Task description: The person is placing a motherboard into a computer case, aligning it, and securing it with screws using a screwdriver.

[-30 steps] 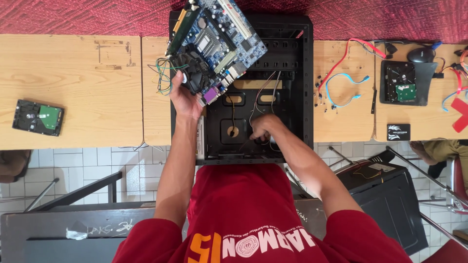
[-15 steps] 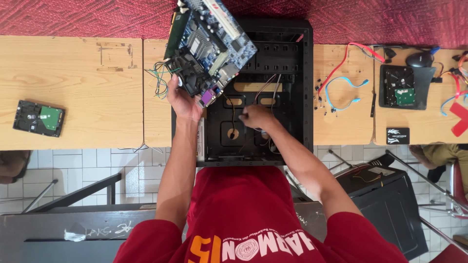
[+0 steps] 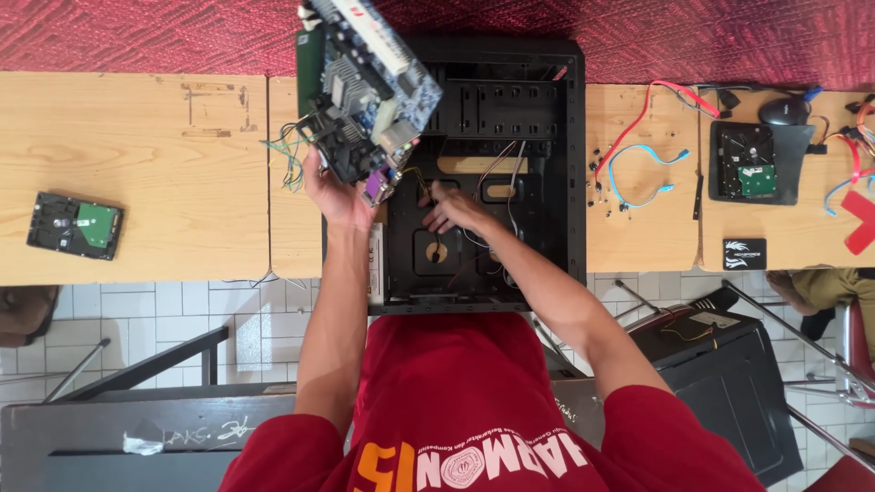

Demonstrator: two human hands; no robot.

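Wooden desk [image 3: 137,173] spans the view, both hands over its middle section. Open black computer case [image 3: 510,173] lies flat on the desk, directly under the right hand and just right of the left.

Motherboard [image 3: 365,87] lifted and tilted above the case's upper left corner, bundle of thin coloured wires [image 3: 290,155] trailing from its left edge. Left hand [image 3: 335,193] closed on the board's lower edge, fingers wrapped under it.

Right hand [image 3: 456,211] inside the case, palm down, fingers spread loosely over the back panel among thin cables [image 3: 497,173]; gripping nothing that I can see.

Far left of the left hand: a hard drive [image 3: 75,226], green board up. Right of the case, well away from the right hand: red and blue data cables [image 3: 643,155], then a second hard drive [image 3: 747,164] on a dark mat.
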